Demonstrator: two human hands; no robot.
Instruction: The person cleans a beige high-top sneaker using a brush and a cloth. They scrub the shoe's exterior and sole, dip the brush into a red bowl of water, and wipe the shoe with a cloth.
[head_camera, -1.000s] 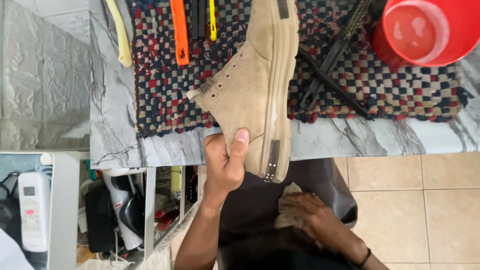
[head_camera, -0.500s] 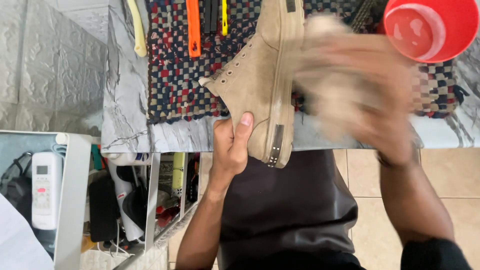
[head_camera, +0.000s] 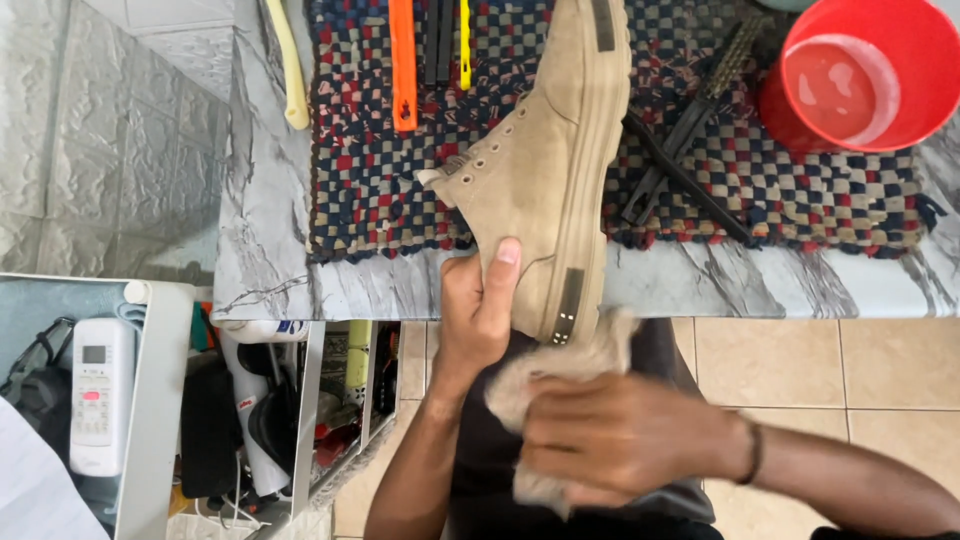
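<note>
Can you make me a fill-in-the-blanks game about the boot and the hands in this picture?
1. The left hand grips the tan suede ____ by its heel.
2. The right hand holds a beige ____ below the table edge.
3. The bucket holding water is ____ in colour.
4. The boot lies on a checkered woven ____.

Missing words: boot; cloth; red; mat

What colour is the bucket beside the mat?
Red bucket, seen in the head view.
</note>
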